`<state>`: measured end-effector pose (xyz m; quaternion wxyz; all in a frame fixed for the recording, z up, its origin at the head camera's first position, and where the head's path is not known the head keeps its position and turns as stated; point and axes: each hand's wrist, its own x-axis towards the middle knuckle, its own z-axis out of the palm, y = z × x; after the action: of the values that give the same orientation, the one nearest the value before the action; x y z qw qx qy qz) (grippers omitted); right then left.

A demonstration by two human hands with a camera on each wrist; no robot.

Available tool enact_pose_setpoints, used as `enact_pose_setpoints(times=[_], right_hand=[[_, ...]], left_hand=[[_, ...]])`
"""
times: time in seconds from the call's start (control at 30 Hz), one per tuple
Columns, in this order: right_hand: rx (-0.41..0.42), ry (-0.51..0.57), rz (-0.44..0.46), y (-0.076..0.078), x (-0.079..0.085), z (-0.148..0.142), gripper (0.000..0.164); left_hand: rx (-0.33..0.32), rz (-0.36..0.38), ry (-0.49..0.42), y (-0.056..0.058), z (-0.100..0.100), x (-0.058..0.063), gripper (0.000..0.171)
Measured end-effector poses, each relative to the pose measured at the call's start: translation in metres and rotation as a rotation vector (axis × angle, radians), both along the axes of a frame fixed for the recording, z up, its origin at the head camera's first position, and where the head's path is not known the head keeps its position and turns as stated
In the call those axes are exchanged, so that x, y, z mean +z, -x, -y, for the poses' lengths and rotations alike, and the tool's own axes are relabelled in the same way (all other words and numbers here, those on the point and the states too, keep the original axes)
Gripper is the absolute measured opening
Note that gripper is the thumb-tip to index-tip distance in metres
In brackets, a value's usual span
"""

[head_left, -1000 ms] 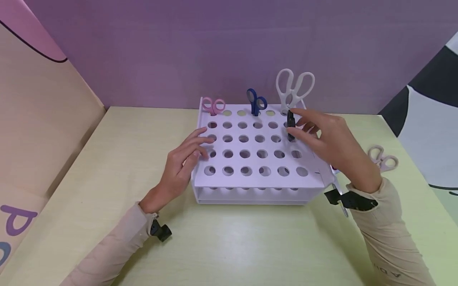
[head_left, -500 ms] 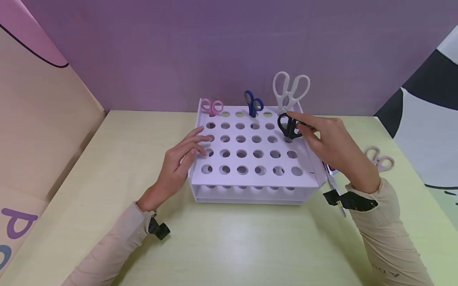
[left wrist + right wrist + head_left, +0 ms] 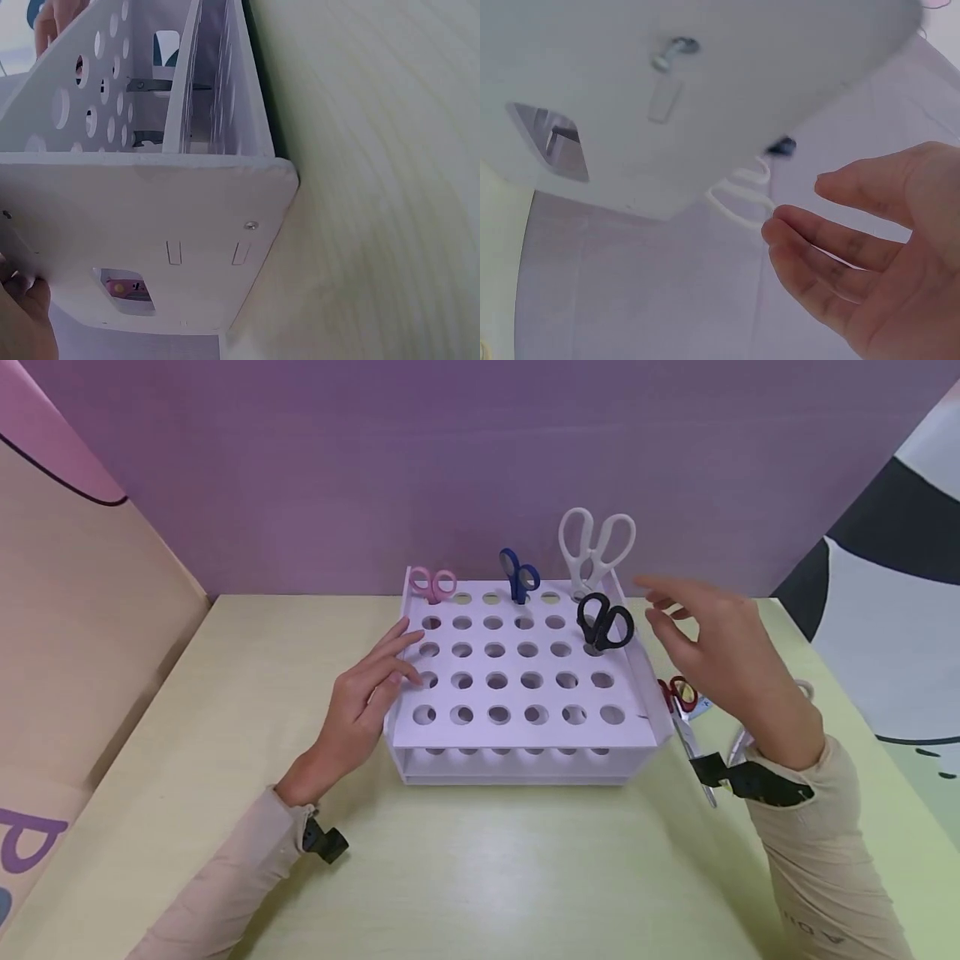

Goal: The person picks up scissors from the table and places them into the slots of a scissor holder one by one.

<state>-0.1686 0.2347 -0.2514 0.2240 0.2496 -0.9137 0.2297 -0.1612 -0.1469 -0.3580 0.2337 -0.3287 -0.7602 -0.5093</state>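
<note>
A white rack with rows of round holes stands on the table. My left hand rests on its left edge with the fingers spread over the top. Black scissors stand handles-up in a hole on the rack's right side. To their right, beyond the rack's edge, my right hand is held up with thumb and fingers apart and nothing between them. White scissors, blue scissors and pink scissors stand in the back row. In the left wrist view, blades show inside the rack.
Red-handled scissors lie on the table right of the rack, partly under the right wrist's strap. Other scissors with pale handles lie behind the right forearm, mostly hidden. A purple wall rises behind the table.
My right hand has let go of the black scissors and moved right, away from the rack. The scissors turned so their handles face forward. My left hand has stayed on the rack.
</note>
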Motion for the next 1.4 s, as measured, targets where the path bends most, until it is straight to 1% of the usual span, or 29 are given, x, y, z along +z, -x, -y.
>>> enact_pose_setpoints(times=[0.23, 0.43, 0.5, 0.57, 0.63, 0.8, 0.93, 1.07, 1.13, 1.4], right_hand=[[-0.03, -0.023, 0.006, -0.004, 0.002, -0.013, 0.034], [-0.025, -0.063, 0.028, -0.002, -0.006, -0.022, 0.031], [-0.029, -0.087, 0.051, 0.0, -0.01, -0.024, 0.031], [-0.039, -0.108, 0.089, 0.001, -0.014, -0.027, 0.031], [-0.051, -0.142, 0.154, 0.003, -0.018, -0.03, 0.033], [-0.075, -0.236, 0.374, 0.015, -0.029, -0.037, 0.039], [-0.083, -0.291, 0.513, 0.028, -0.044, -0.046, 0.043], [-0.062, -0.335, 0.57, 0.039, -0.062, -0.058, 0.046], [-0.043, -0.354, 0.574, 0.043, -0.071, -0.063, 0.047], [-0.023, -0.39, 0.605, 0.05, -0.092, -0.076, 0.046]], left_hand=[[-0.007, 0.0, 0.002, 0.0, 0.001, -0.003, 0.027], [-0.004, 0.008, 0.013, 0.0, 0.001, -0.004, 0.028], [0.001, 0.005, 0.016, -0.001, 0.002, -0.004, 0.028], [0.001, 0.003, 0.013, -0.001, 0.003, -0.003, 0.028], [0.0, 0.004, 0.004, -0.001, 0.004, -0.002, 0.028], [0.013, 0.012, -0.022, 0.0, 0.007, 0.001, 0.028], [0.018, 0.018, -0.036, -0.001, 0.007, -0.002, 0.029], [0.012, 0.015, -0.066, 0.0, 0.005, -0.007, 0.029], [0.005, 0.006, -0.083, 0.001, 0.003, -0.008, 0.029], [-0.014, -0.023, -0.098, 0.005, -0.006, -0.011, 0.03]])
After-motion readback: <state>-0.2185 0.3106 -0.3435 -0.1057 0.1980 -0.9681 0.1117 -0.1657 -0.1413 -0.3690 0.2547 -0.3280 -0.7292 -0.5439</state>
